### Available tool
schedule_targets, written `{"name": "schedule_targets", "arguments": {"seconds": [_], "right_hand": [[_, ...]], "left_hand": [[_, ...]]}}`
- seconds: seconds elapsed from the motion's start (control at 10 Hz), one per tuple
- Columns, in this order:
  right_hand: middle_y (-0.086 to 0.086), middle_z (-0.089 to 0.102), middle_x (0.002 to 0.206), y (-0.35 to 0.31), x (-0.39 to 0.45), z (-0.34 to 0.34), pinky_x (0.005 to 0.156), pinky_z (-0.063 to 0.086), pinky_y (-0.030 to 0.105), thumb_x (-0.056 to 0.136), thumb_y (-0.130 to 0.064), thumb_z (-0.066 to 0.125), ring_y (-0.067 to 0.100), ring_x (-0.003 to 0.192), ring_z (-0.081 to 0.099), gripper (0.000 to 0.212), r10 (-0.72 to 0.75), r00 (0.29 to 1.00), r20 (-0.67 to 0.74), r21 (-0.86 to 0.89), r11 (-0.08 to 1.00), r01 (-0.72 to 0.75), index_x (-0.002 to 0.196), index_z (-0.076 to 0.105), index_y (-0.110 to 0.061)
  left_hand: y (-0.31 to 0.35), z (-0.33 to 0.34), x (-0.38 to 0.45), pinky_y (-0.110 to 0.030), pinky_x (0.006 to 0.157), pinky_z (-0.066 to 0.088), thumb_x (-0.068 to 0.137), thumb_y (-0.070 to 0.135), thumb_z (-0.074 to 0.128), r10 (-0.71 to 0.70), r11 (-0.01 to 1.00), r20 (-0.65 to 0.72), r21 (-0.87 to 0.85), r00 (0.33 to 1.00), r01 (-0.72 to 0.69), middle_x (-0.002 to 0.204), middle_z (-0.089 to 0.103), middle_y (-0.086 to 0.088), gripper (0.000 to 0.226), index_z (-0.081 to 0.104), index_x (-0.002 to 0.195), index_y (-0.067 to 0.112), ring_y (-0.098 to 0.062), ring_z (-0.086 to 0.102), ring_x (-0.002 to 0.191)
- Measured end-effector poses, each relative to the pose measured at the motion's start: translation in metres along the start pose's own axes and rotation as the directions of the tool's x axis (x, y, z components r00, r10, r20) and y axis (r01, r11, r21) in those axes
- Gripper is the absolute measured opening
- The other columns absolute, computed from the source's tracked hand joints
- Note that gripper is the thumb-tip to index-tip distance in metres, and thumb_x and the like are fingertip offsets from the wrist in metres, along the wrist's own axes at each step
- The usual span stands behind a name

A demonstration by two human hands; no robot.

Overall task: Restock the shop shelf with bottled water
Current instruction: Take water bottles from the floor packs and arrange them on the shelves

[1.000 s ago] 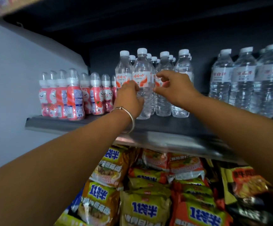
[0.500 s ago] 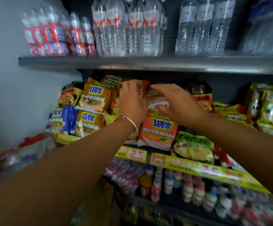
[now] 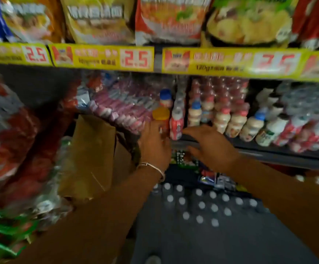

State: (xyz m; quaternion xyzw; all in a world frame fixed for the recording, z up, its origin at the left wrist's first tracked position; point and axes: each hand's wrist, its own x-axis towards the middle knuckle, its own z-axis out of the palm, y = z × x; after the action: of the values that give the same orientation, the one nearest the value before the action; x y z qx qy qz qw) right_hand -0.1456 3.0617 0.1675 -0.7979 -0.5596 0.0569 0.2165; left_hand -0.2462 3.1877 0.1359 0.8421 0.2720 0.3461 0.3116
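Yellow shelf tags [image 3: 136,59] read "2.5" above both empty hands [image 3: 211,147].

Both arms reach forward, forearms converging toward centre | left hand [image 3: 155,143]: back toward camera, fingers loosely extended, holding nothing, bangle [image 3: 151,167] at wrist | right hand [image 3: 211,149]: palm down, fingers spread and relaxed, holding nothing, just right of the left | hands apart, not touching
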Motion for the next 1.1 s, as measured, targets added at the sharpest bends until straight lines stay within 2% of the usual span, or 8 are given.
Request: {"name": "schedule_targets", "arguments": {"seconds": [0.1,0.2,0.3,0.4,0.5,0.8,1.0,1.1], "right_hand": [[0.023,0.066,0.107,0.027,-0.013,0.089,0.080,0.052,0.047,0.073,-0.003,0.069,0.042,0.096,0.062,0.039,0.040,0.999,0.013,0.011,0.999,-0.040,0.112,0.064,0.001],[0.023,0.064,0.108,0.047,-0.018,0.170,0.086,0.049,0.046,0.078,-0.007,0.065,0.042,0.102,0.058,0.034,0.087,0.993,0.080,-0.051,0.995,-0.083,0.111,0.064,0.001],[0.023,0.068,0.086,0.074,-0.019,0.251,0.068,0.054,0.047,0.065,-0.010,0.067,0.043,0.078,0.064,0.034,0.119,0.987,0.104,-0.025,0.993,-0.117,0.097,0.068,0.003],[0.023,0.067,0.103,0.097,-0.017,0.314,0.079,0.053,0.050,0.074,-0.016,0.068,0.043,0.094,0.061,0.040,0.143,0.985,0.095,-0.073,0.988,-0.137,0.110,0.065,0.001],[0.012,0.052,0.132,0.124,-0.013,0.365,0.100,0.035,0.039,0.091,-0.025,0.055,0.031,0.123,0.042,0.048,0.175,0.974,0.142,-0.118,0.980,-0.159,0.136,0.046,-0.010],[0.018,0.055,0.128,0.179,0.000,0.452,0.098,0.033,0.038,0.085,-0.001,0.057,0.035,0.119,0.044,0.049,0.226,0.973,0.051,-0.045,0.974,-0.224,0.133,0.050,-0.006],[0.018,0.060,0.119,0.186,0.004,0.474,0.091,0.037,0.040,0.081,0.004,0.055,0.035,0.111,0.047,0.048,0.169,0.985,0.016,-0.040,0.985,-0.169,0.127,0.054,-0.006],[0.014,0.059,0.121,0.183,0.006,0.475,0.090,0.034,0.035,0.082,0.001,0.053,0.032,0.112,0.046,0.048,0.174,0.984,0.036,-0.062,0.983,-0.172,0.129,0.052,-0.009]], "left_hand": [[-0.076,0.046,-0.046,-0.051,0.083,0.050,0.077,0.008,0.050,-0.096,0.995,0.043,0.013,0.994,0.096,0.103,0.059,-0.022,0.031,0.059,0.106,-0.001,-0.039,0.059,0.096],[-0.145,0.084,-0.087,-0.049,0.089,0.048,0.076,0.002,0.057,-0.209,0.977,0.060,0.051,0.976,0.206,0.108,0.057,-0.019,0.033,0.058,0.109,0.001,-0.038,0.057,0.103],[-0.208,0.119,-0.121,-0.043,0.095,0.043,0.075,-0.006,0.059,-0.342,0.938,0.074,0.078,0.937,0.337,0.116,0.053,-0.017,0.042,0.056,0.115,0.004,-0.036,0.053,0.110],[-0.268,0.152,-0.149,-0.042,0.095,0.043,0.069,-0.006,0.062,-0.406,0.909,0.083,0.139,0.910,0.393,0.122,0.050,-0.014,0.057,0.053,0.122,0.011,-0.033,0.051,0.112],[-0.322,0.188,-0.171,-0.044,0.100,0.039,0.070,0.006,0.063,-0.452,0.885,0.091,0.172,0.887,0.433,0.126,0.048,-0.016,0.058,0.049,0.127,0.010,-0.035,0.048,0.116],[-0.411,0.275,-0.186,-0.039,0.099,0.042,0.071,0.024,0.077,-0.605,0.782,-0.004,0.189,0.796,0.594,0.122,0.055,-0.014,0.056,0.052,0.119,0.008,-0.030,0.051,0.116],[-0.438,0.294,-0.190,-0.029,0.093,0.039,0.070,0.004,0.075,-0.675,0.734,-0.002,0.098,0.738,0.672,0.122,0.052,-0.012,0.063,0.043,0.124,0.005,-0.026,0.051,0.113],[-0.429,0.284,-0.185,-0.024,0.089,0.037,0.070,0.003,0.076,-0.651,0.748,-0.009,0.167,0.759,0.643,0.123,0.051,-0.013,0.062,0.044,0.124,0.004,-0.027,0.050,0.115]]}}
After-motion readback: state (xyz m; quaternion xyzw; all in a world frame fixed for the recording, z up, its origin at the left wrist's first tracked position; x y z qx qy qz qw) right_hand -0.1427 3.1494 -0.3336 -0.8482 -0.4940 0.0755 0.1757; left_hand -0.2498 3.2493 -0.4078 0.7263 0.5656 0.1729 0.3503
